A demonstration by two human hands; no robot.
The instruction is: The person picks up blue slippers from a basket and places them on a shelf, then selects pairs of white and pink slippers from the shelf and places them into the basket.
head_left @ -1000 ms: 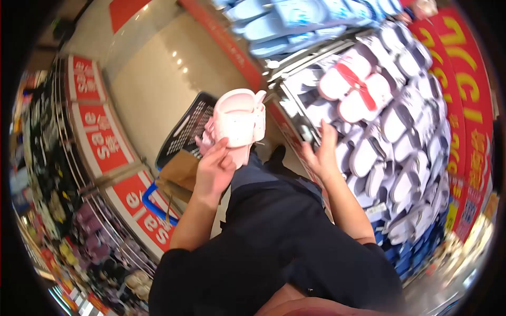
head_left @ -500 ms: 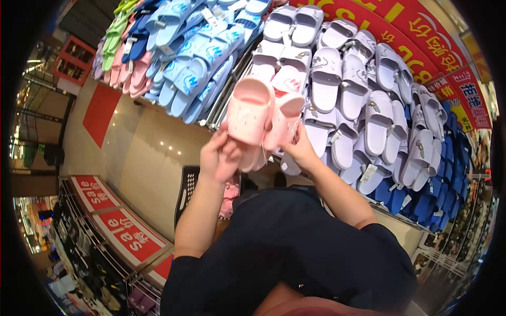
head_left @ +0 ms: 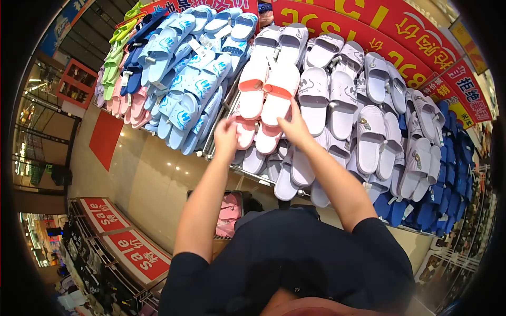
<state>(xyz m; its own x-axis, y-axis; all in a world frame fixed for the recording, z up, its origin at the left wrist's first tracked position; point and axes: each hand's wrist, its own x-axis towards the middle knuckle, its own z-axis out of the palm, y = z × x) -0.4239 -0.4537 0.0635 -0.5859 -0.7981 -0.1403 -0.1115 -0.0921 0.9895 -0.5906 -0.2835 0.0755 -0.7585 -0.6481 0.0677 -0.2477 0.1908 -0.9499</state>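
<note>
Left hand [head_left: 225,138] pinches the left edge of the lower pink pair [head_left: 257,138]; right hand [head_left: 293,128] grips its right edge. Pair sits on the rack [head_left: 224,118], just under another pink pair [head_left: 266,89], between blue slides [head_left: 182,92] and lilac slides [head_left: 342,100]. Looks like a hang-back step. To do it well: keep both slides squared together, find the hook by feel, seat fully, then let go one hand at a time. Avoid nudging neighbours; they overlap tightly. Basket [head_left: 229,213] sits below, near the floor.
</note>
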